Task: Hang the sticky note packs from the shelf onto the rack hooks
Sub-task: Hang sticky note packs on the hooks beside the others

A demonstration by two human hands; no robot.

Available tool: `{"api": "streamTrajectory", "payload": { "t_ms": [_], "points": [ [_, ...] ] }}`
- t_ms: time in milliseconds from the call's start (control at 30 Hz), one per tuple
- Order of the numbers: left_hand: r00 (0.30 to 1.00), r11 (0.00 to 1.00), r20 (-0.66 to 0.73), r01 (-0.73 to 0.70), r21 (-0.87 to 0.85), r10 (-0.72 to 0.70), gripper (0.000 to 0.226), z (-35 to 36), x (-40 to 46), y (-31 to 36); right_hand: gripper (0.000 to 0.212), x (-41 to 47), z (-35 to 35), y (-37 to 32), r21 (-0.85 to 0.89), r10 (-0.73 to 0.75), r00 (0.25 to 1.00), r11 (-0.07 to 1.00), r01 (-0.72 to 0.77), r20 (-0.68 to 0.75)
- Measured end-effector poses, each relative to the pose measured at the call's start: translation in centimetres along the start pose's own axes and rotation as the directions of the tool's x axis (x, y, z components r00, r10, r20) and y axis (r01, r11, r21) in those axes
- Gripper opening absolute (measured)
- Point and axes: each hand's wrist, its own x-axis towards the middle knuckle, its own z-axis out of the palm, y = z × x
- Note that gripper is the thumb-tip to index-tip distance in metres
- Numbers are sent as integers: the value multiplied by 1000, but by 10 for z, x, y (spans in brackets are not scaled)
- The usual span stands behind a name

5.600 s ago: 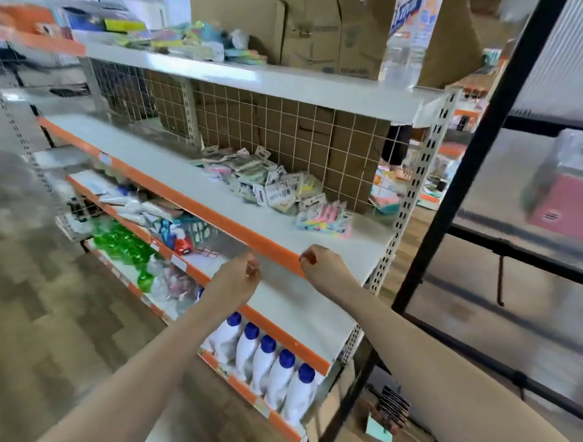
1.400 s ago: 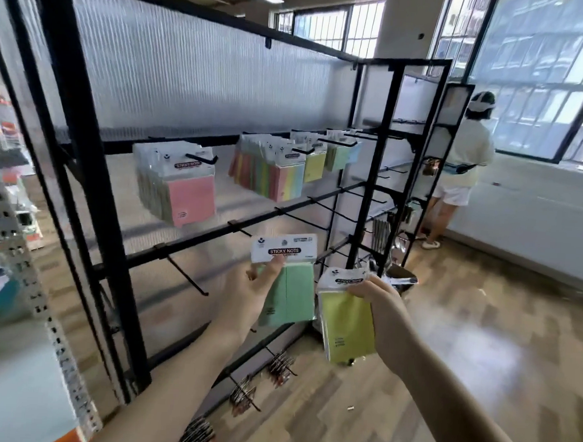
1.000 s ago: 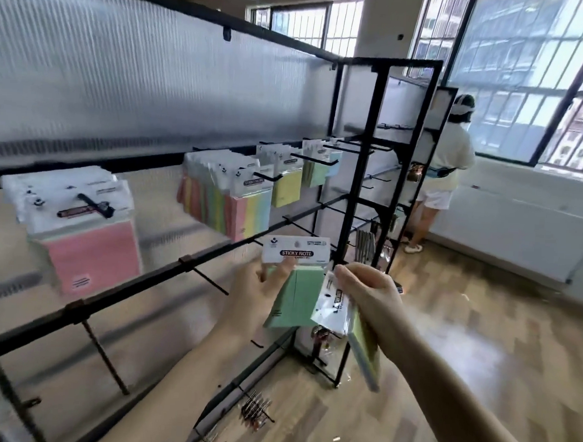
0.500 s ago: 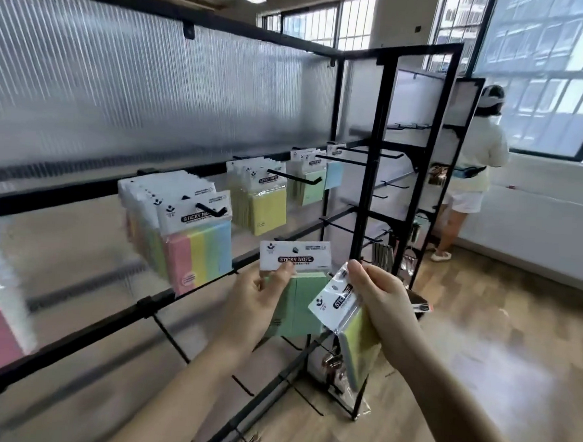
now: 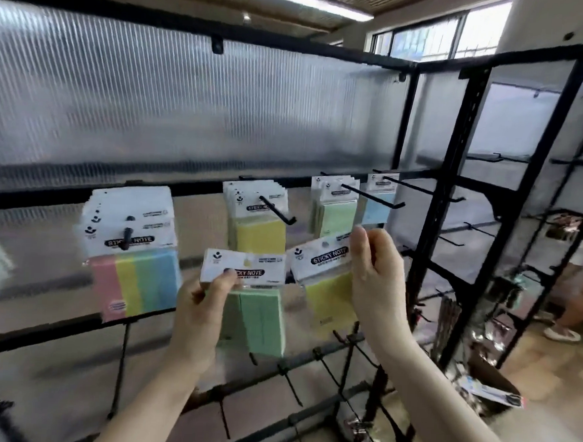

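My left hand (image 5: 201,314) grips a green sticky note pack (image 5: 261,317) by its white header card, held upright in front of the black rack (image 5: 429,201). My right hand (image 5: 376,282) pinches the header of a yellow sticky note pack (image 5: 330,300), tilted, just below and right of the hook (image 5: 277,208) that carries yellow packs (image 5: 257,232). Further packs hang on hooks: a multicolour stack (image 5: 135,280) at left, pale green packs (image 5: 338,213) and a blue pack (image 5: 378,205) at right.
A ribbed translucent panel (image 5: 188,107) backs the rack. Bare hooks stick out from the lower bar (image 5: 289,372) and from the right section (image 5: 479,227). A person's leg and shoe (image 5: 563,333) show at far right on the wooden floor, near a box (image 5: 491,386).
I have moved closer and to the right along the rack. My right hand has lifted the yellow pack up toward the hook with yellow packs and turned it face-on; the left still holds the green pack.
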Motion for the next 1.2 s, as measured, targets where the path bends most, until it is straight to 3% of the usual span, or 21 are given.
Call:
{"api": "streamTrajectory", "payload": {
  "t_ms": [200,333,400,533,733,933,1100,1200],
  "points": [
    [987,981,28,-161,108,159,32,14,-8,18,33,24,27,4,122,-44,995,992,33,89],
    [986,976,64,-164,145,157,33,20,-10,22,34,28,42,6,199,-18,993,980,-5,116],
    [989,983,17,-148,107,147,29,21,-8,21,36,32,44,9,220,1,992,975,-30,128],
    [990,991,-77,-117,68,122,42,18,-1,14,36,38,44,14,226,-56,980,974,11,191],
    [986,987,-79,-138,86,145,48,16,8,1,37,39,47,23,236,-77,980,971,31,184],
    [981,986,-118,-148,82,157,44,10,21,-8,30,46,59,35,211,-59,976,977,13,210],
    [965,951,-106,-212,226,240,49,10,33,-9,13,56,73,52,127,-42,975,992,15,216],
    [971,958,-117,-180,222,209,36,8,41,-11,15,58,80,66,80,6,973,997,-25,230]
  ]
}}
